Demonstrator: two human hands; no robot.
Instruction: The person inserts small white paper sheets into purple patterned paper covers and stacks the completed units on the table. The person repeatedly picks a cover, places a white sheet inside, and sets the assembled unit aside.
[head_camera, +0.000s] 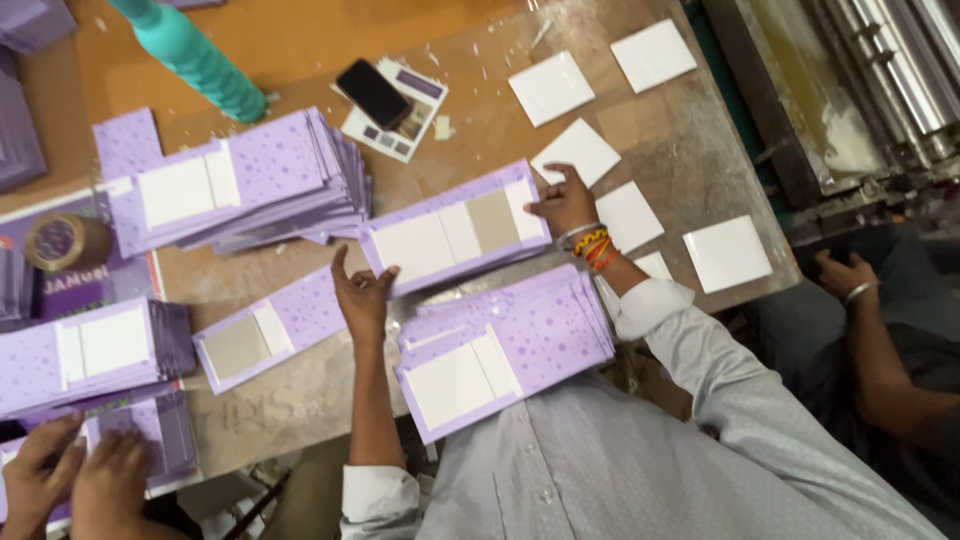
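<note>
Seen from above, a person in a light shirt leans over a worn table (300, 390) and works on a lilac dotted card cover (455, 228) lying flat at its middle. The left hand (362, 292) presses that cover's near-left corner, fingers spread open, gripping nothing. The right hand (563, 200) rests flat on the cover's other end, also open. Beside the cover, toward the person, sits a stack of similar covers (505, 345); a taller stack (240, 185) lies beyond its left end. White square cards (640, 215) remain loose past the right hand, suggesting more covers await.
</note>
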